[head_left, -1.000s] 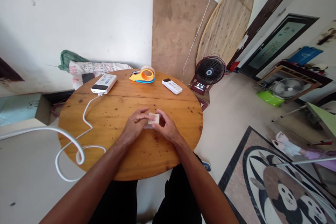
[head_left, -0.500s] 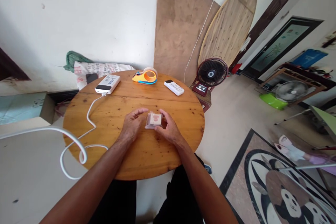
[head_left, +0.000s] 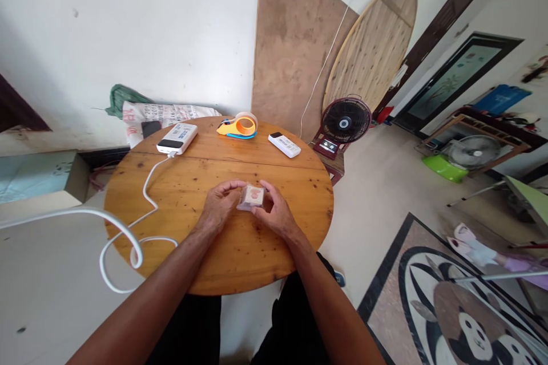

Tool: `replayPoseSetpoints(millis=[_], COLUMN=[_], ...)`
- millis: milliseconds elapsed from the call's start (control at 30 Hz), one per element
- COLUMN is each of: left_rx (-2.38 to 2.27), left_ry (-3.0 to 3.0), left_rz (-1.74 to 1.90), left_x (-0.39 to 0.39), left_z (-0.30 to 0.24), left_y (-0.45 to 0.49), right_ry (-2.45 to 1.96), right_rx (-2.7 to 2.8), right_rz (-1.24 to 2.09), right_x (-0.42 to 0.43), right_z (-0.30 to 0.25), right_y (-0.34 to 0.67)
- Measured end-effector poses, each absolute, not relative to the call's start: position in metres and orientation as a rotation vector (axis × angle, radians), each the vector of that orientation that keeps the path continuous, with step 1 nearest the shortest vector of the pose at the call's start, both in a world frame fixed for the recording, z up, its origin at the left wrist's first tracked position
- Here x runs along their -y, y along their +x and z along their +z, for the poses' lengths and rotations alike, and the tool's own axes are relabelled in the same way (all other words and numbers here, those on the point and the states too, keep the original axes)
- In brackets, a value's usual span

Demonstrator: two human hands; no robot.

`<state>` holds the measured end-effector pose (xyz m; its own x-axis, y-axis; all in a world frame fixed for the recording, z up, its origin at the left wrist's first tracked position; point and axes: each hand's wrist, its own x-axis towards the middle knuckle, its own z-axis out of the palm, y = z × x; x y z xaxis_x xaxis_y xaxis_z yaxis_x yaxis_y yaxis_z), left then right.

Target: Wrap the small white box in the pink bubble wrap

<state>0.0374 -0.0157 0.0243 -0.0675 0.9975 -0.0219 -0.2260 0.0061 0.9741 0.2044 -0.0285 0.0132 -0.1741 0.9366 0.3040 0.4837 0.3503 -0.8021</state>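
A small, whitish, square box (head_left: 254,196) with a pinkish picture on top, in clear plastic wrapping, lies between my hands over the near middle of the round wooden table (head_left: 171,197). My right hand (head_left: 276,208) has its thumb and fingers closed on the right side of the box. On the other side, my left hand (head_left: 220,202) touches the wrapped left edge, its index fingertip at the far left corner and its thumb near the side. The undersides of my fingers are partly hidden.
Along the table's far side are a white power bank (head_left: 177,138) with a thick white cable (head_left: 149,188), an orange tape dispenser (head_left: 237,125) and another white power bank (head_left: 284,144). A black fan (head_left: 346,120) stands on a chair beyond the right edge.
My left hand has moved slightly right and closed the gap to the wrapped box, now touching it. My right hand has stayed on the box.
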Motion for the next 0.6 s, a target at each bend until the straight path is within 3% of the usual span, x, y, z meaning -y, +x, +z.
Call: replayPoseSetpoints(millis=[433,600], left_rx=[-1.109,-1.122], left_ry=[1.220,1.208], left_rz=[1.315,1.302], left_x=[0.0119,0.0126], left_z=[0.0167,0.0186], left_y=[0.0376,0.0380], right_ry=[-1.210,-1.187], right_rx=[1.989,1.969], right_rz=[0.252,0.221], right_x=[0.0325,0.0364], right_z=[0.0139,0.0174], right_y=[0.2019,0.2001])
